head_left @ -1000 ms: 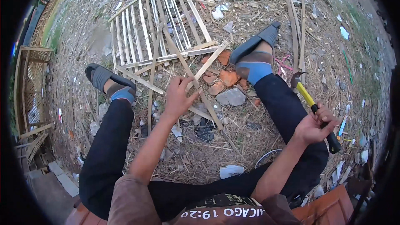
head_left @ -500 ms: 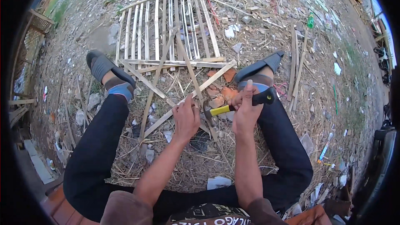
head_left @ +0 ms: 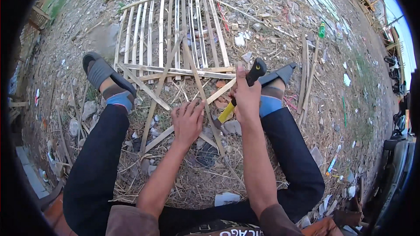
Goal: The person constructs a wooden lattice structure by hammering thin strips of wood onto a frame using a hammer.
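My right hand (head_left: 247, 98) is closed round the handle of a claw hammer (head_left: 226, 112) with a yellow and black grip. Its metal head points down and left, close to where thin wooden strips cross. My left hand (head_left: 188, 122) lies over a pale wooden slat (head_left: 161, 139), fingers bent across it near the crossing; the thumb is mostly hidden. A second strip (head_left: 197, 78) passes just right of these fingertips, slanting down toward me. Beyond both hands, a frame of parallel slats (head_left: 162, 30) lies on the ground, some loose strips resting against its near edge.
My sandalled feet (head_left: 103, 72) are planted either side of the strips. Broken orange brick (head_left: 221, 84) lies near the hammer. Farther right are long loose sticks (head_left: 308, 76) and a green bottle (head_left: 322, 30). Stones and litter cover the dry ground.
The hammer has swung from nearly level to steeply tilted, its black end rising. My right hand has moved up and slightly left. My left hand's fingers have spread more over the slat.
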Demonstrator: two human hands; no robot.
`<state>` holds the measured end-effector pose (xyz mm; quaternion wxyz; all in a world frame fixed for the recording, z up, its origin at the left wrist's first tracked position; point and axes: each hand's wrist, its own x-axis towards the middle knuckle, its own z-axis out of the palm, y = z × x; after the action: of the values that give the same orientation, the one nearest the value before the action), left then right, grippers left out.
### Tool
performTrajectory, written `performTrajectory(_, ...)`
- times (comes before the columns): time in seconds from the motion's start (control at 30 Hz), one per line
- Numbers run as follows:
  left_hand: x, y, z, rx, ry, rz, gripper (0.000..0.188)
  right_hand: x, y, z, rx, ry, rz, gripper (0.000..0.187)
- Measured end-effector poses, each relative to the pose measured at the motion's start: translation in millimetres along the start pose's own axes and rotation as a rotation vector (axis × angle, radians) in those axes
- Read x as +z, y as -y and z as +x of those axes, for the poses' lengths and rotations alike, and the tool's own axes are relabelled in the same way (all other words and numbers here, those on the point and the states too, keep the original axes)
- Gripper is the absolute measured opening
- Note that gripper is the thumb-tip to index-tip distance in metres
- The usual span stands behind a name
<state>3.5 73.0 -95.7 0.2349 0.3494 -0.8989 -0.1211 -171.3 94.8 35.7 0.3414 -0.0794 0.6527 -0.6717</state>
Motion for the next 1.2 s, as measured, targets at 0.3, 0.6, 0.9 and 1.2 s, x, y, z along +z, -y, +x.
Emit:
performTrajectory(0.3,2.7,1.3,-0.1,-0.049,0.031,-0.039,0.040,6.2,-5.8,12.9,0.040,-0.122,0.071,0.037)
performTrajectory(0.6,-1.1,-3.3,0.9,0.001,0.039,0.002,0.038,-23.9,-29.1,-35.8,-0.212,-0.175,0.354,0.029)
performTrajectory(0.9,8.6,-5.4,3.5,-0.061,-0.011,-0.009,0.031,-16.7,-49.1,-45.7,-0.336,-0.158,0.369,0.032)
performTrajectory(1.2,13.4,-9.1,7.5,-0.017,-0.086,0.016,0.027,-28.8,-55.6,-58.8,-0.441,-0.091,0.439,0.027)
